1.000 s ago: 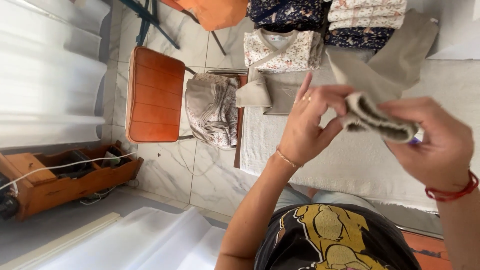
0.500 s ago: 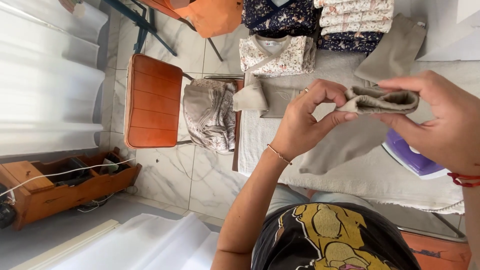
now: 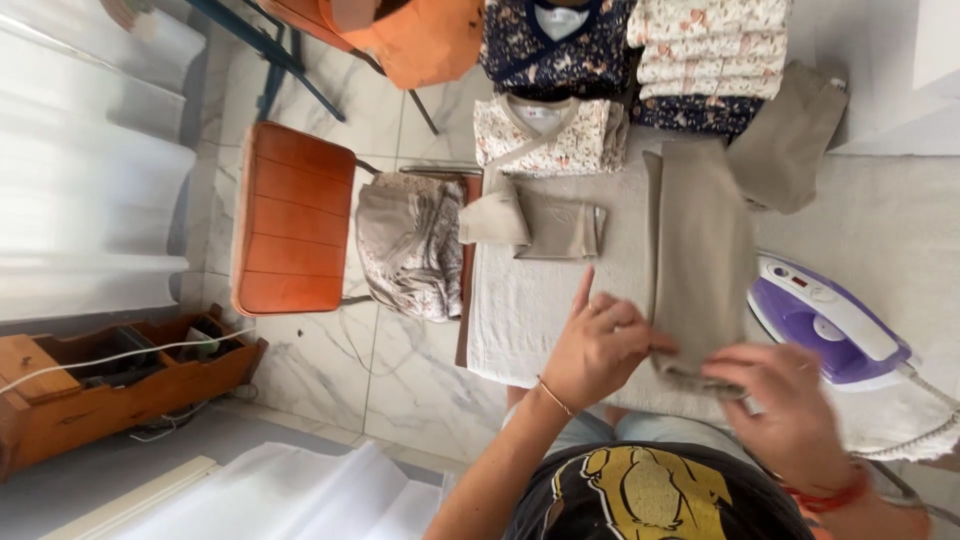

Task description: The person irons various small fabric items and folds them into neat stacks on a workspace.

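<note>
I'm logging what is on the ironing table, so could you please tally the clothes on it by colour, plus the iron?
Plain beige pieces: 3, the long one held by left hand and right hand, a folded one, another.
Light floral garments: 2.
Dark floral garments: 2.
Purple iron: 1.
Total: 8.
</note>
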